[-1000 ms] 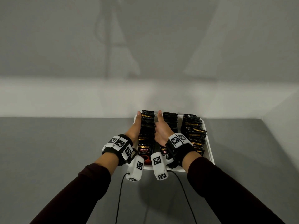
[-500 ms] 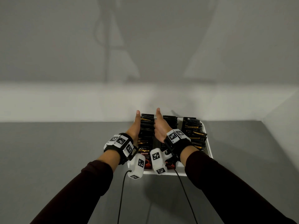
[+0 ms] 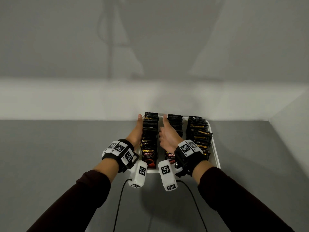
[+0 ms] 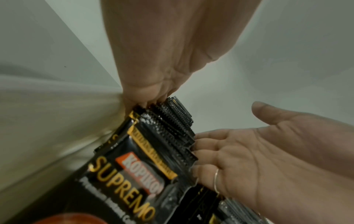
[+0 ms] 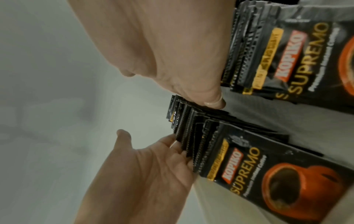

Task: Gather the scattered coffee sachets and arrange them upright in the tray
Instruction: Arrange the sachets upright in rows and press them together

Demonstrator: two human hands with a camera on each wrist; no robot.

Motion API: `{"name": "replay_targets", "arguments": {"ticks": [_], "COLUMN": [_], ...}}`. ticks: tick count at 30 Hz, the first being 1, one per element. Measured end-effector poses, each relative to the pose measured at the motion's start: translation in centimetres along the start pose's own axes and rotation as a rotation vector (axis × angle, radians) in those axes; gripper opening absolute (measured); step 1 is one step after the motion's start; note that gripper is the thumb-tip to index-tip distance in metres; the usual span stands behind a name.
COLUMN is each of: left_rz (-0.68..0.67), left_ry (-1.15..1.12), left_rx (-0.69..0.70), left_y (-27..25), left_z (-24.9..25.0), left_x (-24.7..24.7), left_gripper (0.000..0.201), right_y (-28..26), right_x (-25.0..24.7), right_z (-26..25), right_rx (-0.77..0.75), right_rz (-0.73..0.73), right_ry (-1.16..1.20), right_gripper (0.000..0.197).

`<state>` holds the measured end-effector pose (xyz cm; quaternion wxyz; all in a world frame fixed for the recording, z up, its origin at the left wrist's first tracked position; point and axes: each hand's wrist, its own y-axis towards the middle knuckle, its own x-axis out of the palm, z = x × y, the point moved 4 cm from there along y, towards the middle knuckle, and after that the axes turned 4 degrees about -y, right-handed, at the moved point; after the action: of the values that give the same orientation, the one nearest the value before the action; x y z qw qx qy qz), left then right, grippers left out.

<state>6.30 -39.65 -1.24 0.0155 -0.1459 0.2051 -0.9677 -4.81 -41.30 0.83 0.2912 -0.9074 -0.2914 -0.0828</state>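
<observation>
A white tray (image 3: 215,148) holds three rows of black Kopiko sachets standing upright. My left hand (image 3: 136,131) lies flat against the left side of the left row (image 3: 149,131), and my right hand (image 3: 167,136) lies flat against its right side, in the gap beside the middle row (image 3: 174,121). In the left wrist view the fingertips of my left hand (image 4: 153,84) and right hand (image 4: 268,151) touch the edges of the sachets (image 4: 153,151). The right wrist view shows my right hand (image 5: 172,60) and left hand (image 5: 143,174) flanking the same row (image 5: 220,151).
The tray stands on a grey table (image 3: 66,156) against the white back wall (image 3: 150,97), near the right corner. The right row (image 3: 198,133) leans unevenly. Two cables (image 3: 120,198) hang from my wrists over the table's front.
Both hands stay on either side of the left row. The head view has bobbed slightly; the sachets show no clear shift.
</observation>
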Motion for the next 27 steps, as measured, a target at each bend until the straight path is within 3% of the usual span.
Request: {"name": "replay_targets", "arguments": {"ticks": [8,12,22,27], "left_rz": [0.004,0.042,0.211,0.159], "left_ry": [-0.142,-0.074,0.100,0.090], "left_rx": [-0.036,-0.036,-0.018,-0.002], "left_y": [0.2,0.0,-3.9,-5.7], "left_z": [0.9,1.0,-0.9,-3.0], "left_x": [0.8,0.3,-0.3,0.2], "left_gripper": [0.067,0.064,0.062,0.055], "right_y": [0.0,-0.1,-2.4,-3.4], "right_x": [1.4,0.7,0.3,1.2], "right_z": [0.6,0.0,1.4,3.3], "right_rx": [-0.017,-0.038,-0.071,-0.053], "right_rz": [0.028,0.028,-0.048,-0.057], "right_ry": [0.018,0.020,0.000,-0.031], "right_gripper": [0.061,0.053,0.068,0.067]}}
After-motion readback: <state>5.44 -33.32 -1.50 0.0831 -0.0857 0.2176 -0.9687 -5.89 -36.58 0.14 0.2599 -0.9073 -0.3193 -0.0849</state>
